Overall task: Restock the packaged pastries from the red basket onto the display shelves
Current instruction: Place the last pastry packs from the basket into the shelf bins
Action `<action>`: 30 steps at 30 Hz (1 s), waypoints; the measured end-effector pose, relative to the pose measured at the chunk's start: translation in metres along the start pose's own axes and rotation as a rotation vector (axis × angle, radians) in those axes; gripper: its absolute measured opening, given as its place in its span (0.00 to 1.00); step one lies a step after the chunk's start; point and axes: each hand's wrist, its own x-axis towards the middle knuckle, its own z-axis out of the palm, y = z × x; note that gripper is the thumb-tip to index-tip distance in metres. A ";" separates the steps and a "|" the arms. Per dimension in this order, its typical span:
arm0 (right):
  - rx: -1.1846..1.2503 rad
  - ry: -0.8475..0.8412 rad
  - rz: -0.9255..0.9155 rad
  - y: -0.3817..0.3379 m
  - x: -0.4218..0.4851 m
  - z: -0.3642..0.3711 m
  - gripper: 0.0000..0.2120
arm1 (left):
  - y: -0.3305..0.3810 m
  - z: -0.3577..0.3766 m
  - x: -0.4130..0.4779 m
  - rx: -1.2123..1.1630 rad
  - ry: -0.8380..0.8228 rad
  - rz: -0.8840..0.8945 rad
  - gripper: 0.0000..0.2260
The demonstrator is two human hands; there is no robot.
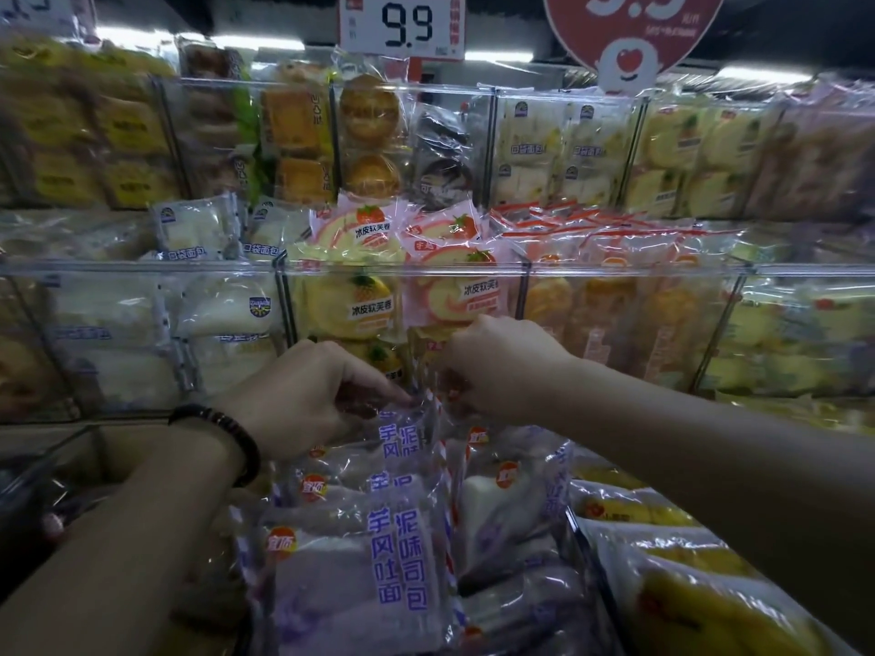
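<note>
**Both hands on the top purple toast pack**

Lit bakery shelves w/ clear acrylic bins [521, 269] fill the bkgd. The purple toast packs [360, 561] lie stacked in the low bin. Yellow packs [686, 584] crowd just right of them, and room shows only to their left, in a dim bin. At the stack's far end my left hand [303, 395] pinches the top pack [407, 433] by its crimped edge. My right hand [492, 366] is just beside it, fingers curled on the same edge. Print: purple Chinese chars, orange round logo. Above the stack, roll-cake packs [454, 295] read 冰皮软芙卷; higher up, a 9.9 price tag [407, 26].
</note>
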 end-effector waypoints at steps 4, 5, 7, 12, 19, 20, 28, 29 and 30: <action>-0.030 0.008 -0.036 -0.006 -0.001 -0.001 0.06 | -0.001 0.002 0.002 0.015 -0.003 0.027 0.20; -0.005 0.011 -0.044 -0.005 -0.001 -0.002 0.04 | -0.003 0.002 0.001 0.015 -0.002 0.035 0.21; 0.113 -0.011 -0.085 0.001 -0.001 -0.005 0.04 | -0.005 0.001 -0.003 -0.025 0.038 0.048 0.20; 0.459 -0.013 -0.112 0.028 -0.010 -0.023 0.15 | 0.000 -0.008 -0.008 -0.137 0.220 0.101 0.11; 0.567 -0.179 -0.218 0.033 -0.034 -0.031 0.13 | 0.012 -0.003 -0.011 -0.086 0.057 0.156 0.10; 0.566 -0.211 -0.225 0.032 -0.036 -0.029 0.14 | 0.011 -0.003 -0.012 -0.077 0.049 0.152 0.12; 0.451 -0.314 -0.226 0.034 -0.038 -0.022 0.14 | 0.011 -0.001 -0.012 -0.038 -0.014 0.084 0.23; 0.415 -0.296 -0.238 0.032 -0.036 -0.017 0.10 | 0.011 -0.001 -0.012 -0.036 -0.022 0.080 0.23; 0.394 -0.279 -0.248 0.029 -0.036 -0.013 0.07 | 0.012 -0.001 -0.013 -0.036 -0.035 0.085 0.23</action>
